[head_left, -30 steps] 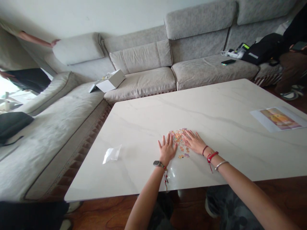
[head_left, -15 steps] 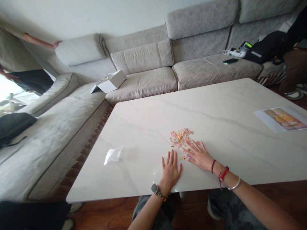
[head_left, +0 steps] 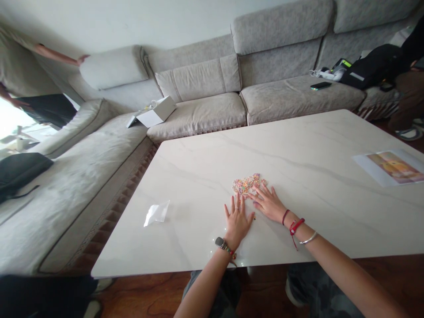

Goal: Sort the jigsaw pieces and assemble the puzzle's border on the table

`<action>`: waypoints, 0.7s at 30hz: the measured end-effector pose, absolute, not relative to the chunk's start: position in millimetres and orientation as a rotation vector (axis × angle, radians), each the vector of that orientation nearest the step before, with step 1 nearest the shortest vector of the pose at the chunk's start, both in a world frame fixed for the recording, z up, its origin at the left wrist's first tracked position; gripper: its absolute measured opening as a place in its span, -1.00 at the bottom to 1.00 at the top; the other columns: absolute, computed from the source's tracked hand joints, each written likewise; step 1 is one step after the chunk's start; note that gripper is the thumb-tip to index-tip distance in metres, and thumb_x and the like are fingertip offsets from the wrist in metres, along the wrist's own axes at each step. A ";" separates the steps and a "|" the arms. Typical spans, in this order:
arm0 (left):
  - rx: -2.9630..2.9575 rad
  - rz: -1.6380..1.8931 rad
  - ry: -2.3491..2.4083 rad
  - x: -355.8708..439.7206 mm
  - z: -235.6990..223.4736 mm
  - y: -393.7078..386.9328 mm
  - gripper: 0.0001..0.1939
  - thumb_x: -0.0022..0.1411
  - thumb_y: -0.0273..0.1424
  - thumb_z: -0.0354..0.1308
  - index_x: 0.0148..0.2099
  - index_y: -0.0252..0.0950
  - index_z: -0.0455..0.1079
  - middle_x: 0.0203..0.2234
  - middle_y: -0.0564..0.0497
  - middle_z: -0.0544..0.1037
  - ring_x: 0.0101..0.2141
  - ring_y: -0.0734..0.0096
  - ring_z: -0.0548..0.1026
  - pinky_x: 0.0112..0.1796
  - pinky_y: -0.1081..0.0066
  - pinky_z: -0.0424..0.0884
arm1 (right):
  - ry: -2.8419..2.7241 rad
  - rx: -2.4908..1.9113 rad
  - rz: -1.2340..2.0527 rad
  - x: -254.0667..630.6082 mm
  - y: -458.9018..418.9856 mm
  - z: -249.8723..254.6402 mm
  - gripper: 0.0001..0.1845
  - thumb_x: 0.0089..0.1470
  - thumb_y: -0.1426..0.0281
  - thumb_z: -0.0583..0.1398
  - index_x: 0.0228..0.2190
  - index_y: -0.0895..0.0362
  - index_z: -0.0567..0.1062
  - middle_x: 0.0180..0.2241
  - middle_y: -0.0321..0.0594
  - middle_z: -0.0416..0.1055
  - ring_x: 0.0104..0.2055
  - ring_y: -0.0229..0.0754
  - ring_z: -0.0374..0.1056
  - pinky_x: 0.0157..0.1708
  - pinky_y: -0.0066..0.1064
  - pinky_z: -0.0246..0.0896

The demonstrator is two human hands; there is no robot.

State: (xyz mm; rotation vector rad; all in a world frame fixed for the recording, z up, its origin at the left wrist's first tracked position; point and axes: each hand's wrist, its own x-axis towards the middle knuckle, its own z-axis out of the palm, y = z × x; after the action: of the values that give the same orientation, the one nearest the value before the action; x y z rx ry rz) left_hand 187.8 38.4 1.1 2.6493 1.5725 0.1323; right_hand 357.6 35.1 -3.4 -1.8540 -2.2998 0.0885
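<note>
A small heap of pastel jigsaw puzzle pieces (head_left: 247, 183) lies on the white marbled table (head_left: 198, 168). My left hand (head_left: 237, 223), palm down with fingers spread, rests at the near edge of the heap; a loose piece shows beside its thumb. My right hand (head_left: 269, 204) lies flat with fingers apart over the heap's right side, covering some pieces. Neither hand grips anything. A watch and beads circle my left wrist; red cords and a silver bangle are on my right.
To the left on the table is a clear plastic bag (head_left: 157, 213). A printed picture sheet (head_left: 376, 167) lies at the far right. Beyond the table runs a grey sofa (head_left: 298, 95) with a white box (head_left: 157, 112), phone and black bag. One person stands left; another sits right.
Both hands have slid forward across the table, the right one also leftward. The heap has become flatter and shifted slightly away from me.
</note>
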 end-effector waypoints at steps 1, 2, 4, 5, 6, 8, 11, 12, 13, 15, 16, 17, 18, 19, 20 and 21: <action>2.663 0.144 1.560 186.7 0.7 36.4 -0.34 0.17 -0.16 -0.14 0.25 -0.29 -0.19 0.22 -0.07 -0.13 0.19 0.12 -0.19 0.08 -0.06 -0.13 | -2.294 -1.829 0.088 360.7 33.8 -2.6 -0.51 0.13 0.22 -0.11 0.11 -0.14 0.05 0.21 -0.23 -0.15 0.23 0.13 -0.35 0.00 0.17 -0.17; 2.668 0.152 1.560 185.8 0.2 35.0 -0.33 0.16 -0.15 -0.13 0.25 -0.28 -0.20 0.22 -0.07 -0.14 0.20 0.11 -0.20 0.08 -0.07 -0.12 | -2.272 -1.827 0.086 364.3 31.9 -2.8 -0.50 0.13 0.21 -0.11 0.12 -0.11 0.03 0.21 -0.22 -0.15 0.23 0.12 -0.34 0.01 0.13 -0.14; 2.652 0.159 1.599 185.3 -0.9 35.3 -0.35 0.18 -0.18 -0.14 0.25 -0.26 -0.23 0.22 -0.07 -0.14 0.19 0.10 -0.20 0.07 -0.07 -0.10 | -2.166 -1.922 0.078 371.5 27.2 -7.1 -0.45 0.12 0.20 -0.11 0.15 -0.02 -0.02 0.21 -0.15 -0.15 0.22 0.12 -0.31 0.01 0.08 -0.10; 2.634 0.161 1.629 185.9 -1.4 37.4 -0.36 0.19 -0.20 -0.16 0.25 -0.26 -0.24 0.22 -0.07 -0.14 0.19 0.10 -0.20 0.07 -0.08 -0.09 | -2.094 -2.003 0.077 374.3 24.7 -11.2 -0.41 0.12 0.20 -0.11 0.16 0.05 -0.05 0.21 -0.09 -0.15 0.22 0.13 -0.28 0.01 0.07 -0.08; 2.616 0.162 1.654 187.0 -1.8 40.8 -0.37 0.20 -0.20 -0.16 0.25 -0.25 -0.25 0.22 -0.08 -0.13 0.19 0.09 -0.19 0.06 -0.09 -0.08 | -2.032 -2.078 0.081 376.0 22.4 -16.1 -0.38 0.11 0.19 -0.11 0.17 0.12 -0.08 0.20 -0.03 -0.14 0.21 0.14 -0.26 0.01 0.07 -0.08; 2.592 0.165 1.679 190.7 -2.6 50.1 -0.35 0.20 -0.17 -0.17 0.25 -0.26 -0.27 0.22 -0.10 -0.11 0.19 0.08 -0.17 0.05 -0.09 -0.06 | -1.979 -2.167 0.098 375.5 19.3 -26.5 -0.34 0.11 0.17 -0.14 0.17 0.21 -0.11 0.19 0.06 -0.13 0.20 0.13 -0.21 0.02 0.07 -0.10; 2.578 0.182 1.700 197.1 -3.3 64.8 -0.31 0.18 -0.09 -0.18 0.25 -0.27 -0.28 0.21 -0.13 -0.09 0.19 0.08 -0.16 0.04 -0.09 -0.03 | -2.002 -2.167 0.084 365.7 20.2 -36.8 -0.30 0.11 0.11 -0.18 0.17 0.26 -0.12 0.19 0.11 -0.16 0.20 0.13 -0.20 0.04 0.10 -0.19; 2.576 0.191 1.710 198.8 -3.4 68.3 -0.30 0.17 -0.06 -0.19 0.25 -0.27 -0.28 0.21 -0.14 -0.09 0.19 0.08 -0.17 0.04 -0.09 -0.02 | -2.009 -2.147 0.078 361.2 21.9 -37.9 -0.29 0.10 0.09 -0.20 0.16 0.27 -0.11 0.19 0.12 -0.17 0.21 0.13 -0.21 0.05 0.11 -0.21; 2.573 0.201 1.718 200.1 -3.3 70.9 -0.28 0.17 -0.04 -0.20 0.25 -0.27 -0.28 0.21 -0.14 -0.08 0.19 0.08 -0.17 0.04 -0.09 -0.02 | -2.011 -2.120 0.078 357.1 23.8 -37.9 -0.27 0.10 0.07 -0.20 0.16 0.28 -0.10 0.19 0.14 -0.18 0.21 0.13 -0.23 0.06 0.10 -0.23; 2.568 0.225 1.724 200.7 -2.3 72.9 -0.27 0.16 -0.02 -0.22 0.25 -0.28 -0.28 0.20 -0.15 -0.08 0.19 0.09 -0.17 0.05 -0.08 -0.04 | -1.999 -2.049 0.104 352.3 27.4 -35.7 -0.26 0.09 0.06 -0.20 0.15 0.30 -0.08 0.19 0.17 -0.19 0.22 0.11 -0.25 0.07 0.08 -0.24; 2.564 0.245 1.724 200.0 -1.3 72.7 -0.27 0.16 -0.02 -0.22 0.26 -0.29 -0.28 0.20 -0.15 -0.08 0.19 0.10 -0.17 0.06 -0.07 -0.05 | -1.982 -2.003 0.126 352.8 28.7 -33.9 -0.27 0.10 0.07 -0.19 0.15 0.30 -0.09 0.19 0.17 -0.19 0.22 0.10 -0.26 0.08 0.06 -0.22; 2.555 0.273 1.726 198.6 0.1 72.1 -0.28 0.17 -0.02 -0.23 0.26 -0.29 -0.27 0.20 -0.16 -0.08 0.19 0.10 -0.17 0.06 -0.06 -0.06 | -1.955 -1.955 0.150 355.8 29.4 -31.7 -0.29 0.10 0.09 -0.18 0.15 0.29 -0.11 0.19 0.16 -0.20 0.22 0.09 -0.28 0.08 0.04 -0.20; 2.540 0.312 1.732 196.6 1.6 71.4 -0.29 0.18 -0.04 -0.24 0.26 -0.29 -0.27 0.20 -0.16 -0.07 0.19 0.11 -0.17 0.07 -0.05 -0.06 | -1.916 -1.907 0.171 361.4 29.7 -29.4 -0.30 0.11 0.12 -0.17 0.16 0.28 -0.13 0.20 0.13 -0.19 0.23 0.07 -0.28 0.08 0.01 -0.17; 2.517 0.364 1.739 194.0 3.2 71.1 -0.31 0.19 -0.06 -0.24 0.26 -0.29 -0.27 0.20 -0.17 -0.07 0.19 0.10 -0.17 0.07 -0.04 -0.05 | -1.867 -1.861 0.183 369.3 29.8 -26.9 -0.33 0.12 0.15 -0.16 0.16 0.25 -0.15 0.19 0.10 -0.17 0.23 0.04 -0.26 0.08 -0.02 -0.13; 2.487 0.433 1.745 191.2 4.7 71.2 -0.33 0.20 -0.09 -0.23 0.26 -0.30 -0.25 0.20 -0.18 -0.05 0.19 0.10 -0.16 0.06 -0.02 -0.02 | -1.811 -1.825 0.189 379.1 30.0 -24.2 -0.35 0.12 0.18 -0.16 0.16 0.22 -0.14 0.19 0.07 -0.13 0.22 0.01 -0.22 0.07 -0.06 -0.09; 2.453 0.515 1.745 188.1 5.8 72.0 -0.37 0.22 -0.12 -0.22 0.25 -0.30 -0.21 0.18 -0.20 -0.01 0.18 0.10 -0.12 0.05 0.01 0.03 | -1.731 -1.816 0.172 389.8 30.5 -21.5 -0.39 0.12 0.21 -0.14 0.15 0.21 -0.09 0.16 0.05 -0.05 0.20 -0.01 -0.14 0.06 -0.09 -0.05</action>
State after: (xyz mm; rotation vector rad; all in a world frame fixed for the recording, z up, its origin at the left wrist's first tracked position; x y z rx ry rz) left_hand 188.1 72.0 5.8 2.4529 1.7452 0.5151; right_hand 389.8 30.5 -21.5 -1.8162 -1.7308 0.1719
